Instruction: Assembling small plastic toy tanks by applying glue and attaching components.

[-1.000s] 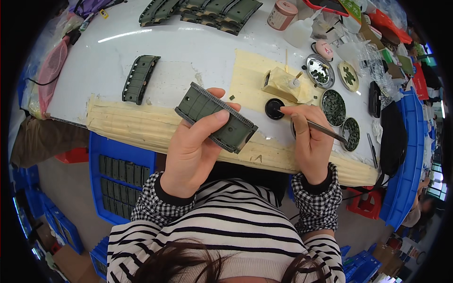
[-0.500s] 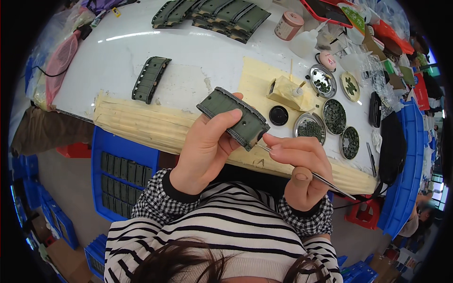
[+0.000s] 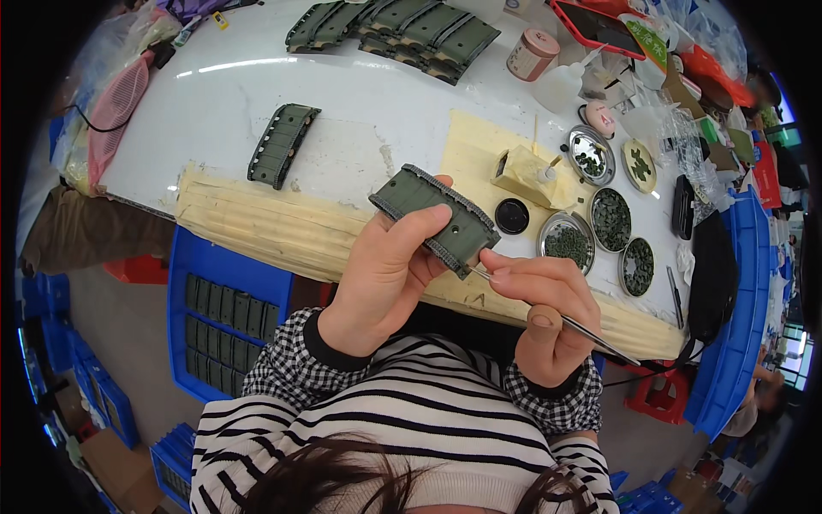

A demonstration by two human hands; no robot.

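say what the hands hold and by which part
Left hand: curved green piece, around its middle, thumb on top. Right hand: thin metal tool, by its shaft near the tip.

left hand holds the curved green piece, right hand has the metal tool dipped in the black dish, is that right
No: the metal tool isn't in the black dish; the head view shows its tip at the end of the curved green piece.

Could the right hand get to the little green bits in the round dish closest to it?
Probably yes: the round dish lies just beyond the right hand, uncovered, and nothing seems to stand between them. The hand holds a thin metal tool, though.
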